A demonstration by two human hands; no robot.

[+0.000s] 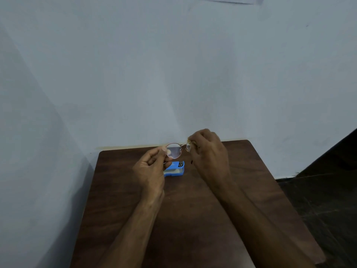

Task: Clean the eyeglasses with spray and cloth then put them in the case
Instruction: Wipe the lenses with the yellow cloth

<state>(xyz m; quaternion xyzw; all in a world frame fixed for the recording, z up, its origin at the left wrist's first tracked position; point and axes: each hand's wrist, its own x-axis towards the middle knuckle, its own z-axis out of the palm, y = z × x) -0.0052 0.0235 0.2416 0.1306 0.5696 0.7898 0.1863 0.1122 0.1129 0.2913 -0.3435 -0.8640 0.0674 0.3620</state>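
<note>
Round, thin-rimmed eyeglasses (pixel 174 150) are held up above the brown table (pixel 193 209). My left hand (pixel 152 169) pinches the left lens rim between thumb and fingers. My right hand (pixel 207 151) is curled round the right lens, with a bit of yellowish cloth (pixel 189 142) showing at the fingertips; most of that lens is hidden. A blue case (pixel 174 169) lies on the table just below the glasses, partly behind my left hand. No spray bottle shows.
The table stands against a pale blue wall (pixel 173 74), with another wall close on the left. Dark floor (pixel 318 200) lies to the right of the table's edge. A small dark mark (pixel 191 162) is on the tabletop by the case.
</note>
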